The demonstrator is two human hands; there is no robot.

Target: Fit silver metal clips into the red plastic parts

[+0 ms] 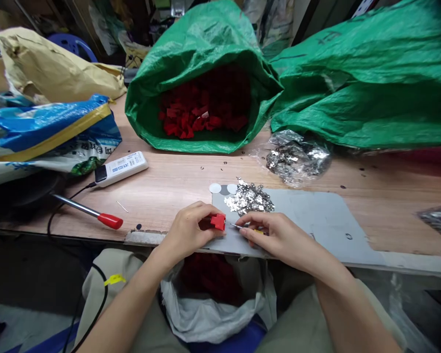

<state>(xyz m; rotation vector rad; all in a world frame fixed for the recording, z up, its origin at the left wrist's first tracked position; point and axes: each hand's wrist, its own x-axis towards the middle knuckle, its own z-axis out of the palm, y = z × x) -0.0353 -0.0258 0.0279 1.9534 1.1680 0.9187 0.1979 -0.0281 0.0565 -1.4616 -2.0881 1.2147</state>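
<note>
Between the thumb and fingers of my left hand (191, 228) is a small red plastic part (218, 222), its open side turned to the right. My right hand (268, 230) pinches a thin pointed metal tool with a yellow handle (259, 232), seemingly a small screwdriver. Its tip points left at the red part, with a short gap between them. Just beyond my right hand lies a heap of small shiny metal pieces (252, 196) on a grey mat (308, 215).
A green sack (206, 39) holding several red parts stands open behind. A clear bag of metal pieces (297, 157) lies right of it. On the left are a white power strip (121, 169) and a red-handled lever (110, 220). A white sack (213, 321) hangs open below the table edge.
</note>
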